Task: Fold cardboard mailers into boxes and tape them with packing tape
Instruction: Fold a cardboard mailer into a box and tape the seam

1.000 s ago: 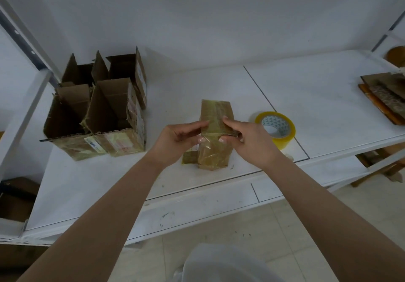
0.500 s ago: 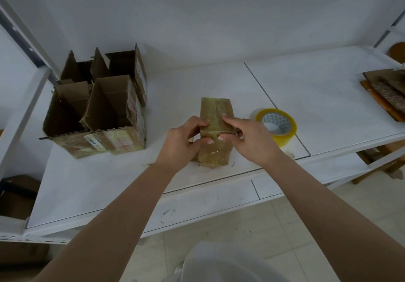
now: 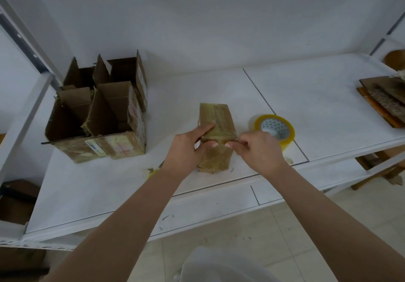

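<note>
Head view. My left hand (image 3: 186, 148) and right hand (image 3: 255, 150) meet on a small taped box (image 3: 215, 128) that stands on the white worktop (image 3: 317, 106), near its front edge and about midway along it. The box is brown cardboard under glossy layers of clear tape. My left grip is clamped on the box: the thumb lies over its top and the fingers curl round its near face. My right grip is together in a pinch at the box's right edge, where a strip of tape crosses the box; I cannot tell whether the fingertips (image 3: 229, 144) hold the tape itself or only press on it. Just beside the box, toward the right, a yellowish tape roll (image 3: 274, 129) lies flat on the worktop, partly behind my right hand. Toward the left end of the worktop stands a cluster of open boxes (image 3: 98, 115), flaps upright, touching one another, with printed labels on the near and right faces. At the right edge lies a stack of flat mailers (image 3: 383, 100), well apart from the taped box. Small scraps of tape (image 3: 153, 171) lie on the worktop beside my left wrist.
</note>
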`<state>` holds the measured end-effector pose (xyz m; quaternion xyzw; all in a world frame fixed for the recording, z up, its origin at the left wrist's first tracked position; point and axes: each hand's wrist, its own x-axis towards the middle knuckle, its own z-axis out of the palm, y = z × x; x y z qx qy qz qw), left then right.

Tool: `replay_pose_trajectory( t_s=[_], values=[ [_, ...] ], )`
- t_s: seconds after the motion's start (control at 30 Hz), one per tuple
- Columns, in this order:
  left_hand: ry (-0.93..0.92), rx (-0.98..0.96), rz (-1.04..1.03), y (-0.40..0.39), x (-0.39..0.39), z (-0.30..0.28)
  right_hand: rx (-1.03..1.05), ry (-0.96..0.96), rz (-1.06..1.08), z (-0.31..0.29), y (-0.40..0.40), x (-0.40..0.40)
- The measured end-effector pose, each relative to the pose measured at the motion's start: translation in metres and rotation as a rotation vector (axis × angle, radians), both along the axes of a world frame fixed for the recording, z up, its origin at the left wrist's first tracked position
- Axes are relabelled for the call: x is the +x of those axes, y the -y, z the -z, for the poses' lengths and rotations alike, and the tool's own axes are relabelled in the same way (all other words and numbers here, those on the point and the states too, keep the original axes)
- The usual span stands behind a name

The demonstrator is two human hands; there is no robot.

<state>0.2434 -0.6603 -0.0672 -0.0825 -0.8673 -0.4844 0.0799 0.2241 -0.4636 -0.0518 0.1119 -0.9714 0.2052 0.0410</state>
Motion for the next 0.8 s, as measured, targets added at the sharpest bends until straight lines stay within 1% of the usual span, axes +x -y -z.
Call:
replay_pose_trajectory(
  t_s=[0.13,0.17,0.23,0.27,0.3,0.37,0.5,0.6,0.7,0.8],
  values=[
    [0.007,-0.013,-0.006,0.001,0.001,0.0,-0.018,-0.043,-0.088,0.002,-0.002,0.003],
    [0.024,-0.005,-0.007,0.003,0.001,0.0,-0.071,-0.01,-0.102,0.001,-0.005,0.002],
    [0.049,0.0,-0.005,0.004,0.0,-0.001,-0.306,0.105,-0.089,0.0,-0.017,-0.001],
    [0.052,0.001,-0.004,0.005,0.0,-0.001,-0.39,0.132,-0.077,0.001,-0.024,-0.004],
    [0.052,0.005,-0.005,0.005,0.001,-0.001,-0.409,0.135,-0.09,0.002,-0.03,-0.008],
    [0.058,0.021,-0.007,0.005,0.001,-0.001,-0.352,0.146,-0.154,0.007,-0.037,-0.013],
    [0.08,0.025,-0.005,0.004,0.001,-0.003,-0.335,0.147,-0.273,0.005,-0.026,-0.015],
    [0.074,0.031,0.004,0.004,0.001,-0.002,-0.276,0.09,-0.259,0.0,-0.017,-0.018],
    [0.069,0.022,0.0,0.004,0.002,-0.002,-0.164,-0.006,-0.244,-0.003,-0.007,-0.017],
    [0.075,0.039,-0.008,0.006,0.004,-0.001,-0.102,-0.018,-0.265,-0.006,-0.004,-0.017]
  ],
)
